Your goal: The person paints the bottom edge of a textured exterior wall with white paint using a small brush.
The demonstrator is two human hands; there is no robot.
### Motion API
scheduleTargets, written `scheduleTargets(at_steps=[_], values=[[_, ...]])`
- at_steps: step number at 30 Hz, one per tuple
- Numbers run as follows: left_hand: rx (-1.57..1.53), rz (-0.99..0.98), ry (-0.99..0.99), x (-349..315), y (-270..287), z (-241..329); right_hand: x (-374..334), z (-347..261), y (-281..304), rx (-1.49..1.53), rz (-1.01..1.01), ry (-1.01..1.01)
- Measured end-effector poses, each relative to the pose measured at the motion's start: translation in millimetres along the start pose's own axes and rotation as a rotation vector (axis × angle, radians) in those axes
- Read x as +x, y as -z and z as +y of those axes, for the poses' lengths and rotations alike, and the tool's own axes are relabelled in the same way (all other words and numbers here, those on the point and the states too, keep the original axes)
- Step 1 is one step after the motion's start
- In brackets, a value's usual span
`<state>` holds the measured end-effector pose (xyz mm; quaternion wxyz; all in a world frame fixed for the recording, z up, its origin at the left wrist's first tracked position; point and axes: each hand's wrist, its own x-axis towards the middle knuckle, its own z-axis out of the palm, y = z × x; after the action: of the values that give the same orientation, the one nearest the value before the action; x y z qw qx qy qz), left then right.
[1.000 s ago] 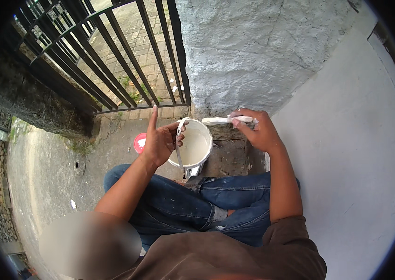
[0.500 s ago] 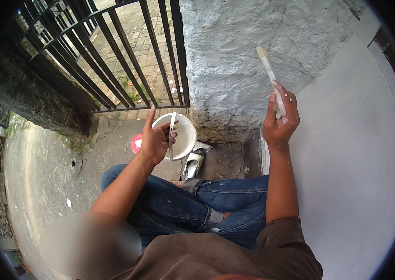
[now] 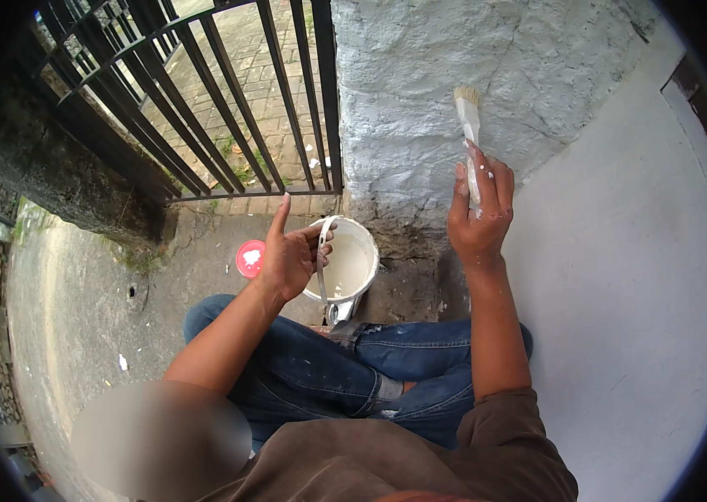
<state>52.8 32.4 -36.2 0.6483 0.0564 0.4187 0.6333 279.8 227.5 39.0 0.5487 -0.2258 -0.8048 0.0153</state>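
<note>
My left hand (image 3: 288, 261) has its fingers hooked round the pale handle (image 3: 321, 261) of a white paint bucket (image 3: 376, 258), the thumb stretched away from it. Whitish paint (image 3: 349, 263) shows inside the bucket, and its rim is smeared white. In front of the rough wall, my right hand (image 3: 483, 219) grips a paintbrush (image 3: 469, 125) by its white-smeared handle. The brush points upward with its pale bristles at the top. Spots of white paint dot the right fingers. Whether the bristles touch the wall I cannot tell.
A red lid (image 3: 250, 258) with white paint lies left of the bucket. A white shoe (image 3: 339, 313) is partly hidden below it. The dark barred gate (image 3: 228, 109) meets the rough wall (image 3: 403, 125); a smooth wall (image 3: 621, 293) rises on the right. My crossed legs (image 3: 303, 360) are in front.
The bucket has moved right with my left hand on its handle, now covering most of the shoe. My right hand has shifted slightly left, turning the brush so its broad side shows.
</note>
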Motion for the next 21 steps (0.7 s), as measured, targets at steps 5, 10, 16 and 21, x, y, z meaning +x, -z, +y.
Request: scheduleTargets(at_steps=[5, 10, 16, 21], values=[[0.023, 0.015, -0.030, 1, -2, 1, -5, -1, 0, 0.010, -0.036, 0.010], [0.036, 0.050, -0.047, 1, 4, 4, -5, 5, 3, 0.009, -0.045, 0.035], [0.016, 0.094, -0.091, 1, 4, 4, -9, 22, 7, -0.045, -0.020, -0.070], [0.001, 0.079, -0.071, 1, 5, 4, -10, 21, 12, -0.096, -0.024, -0.058]])
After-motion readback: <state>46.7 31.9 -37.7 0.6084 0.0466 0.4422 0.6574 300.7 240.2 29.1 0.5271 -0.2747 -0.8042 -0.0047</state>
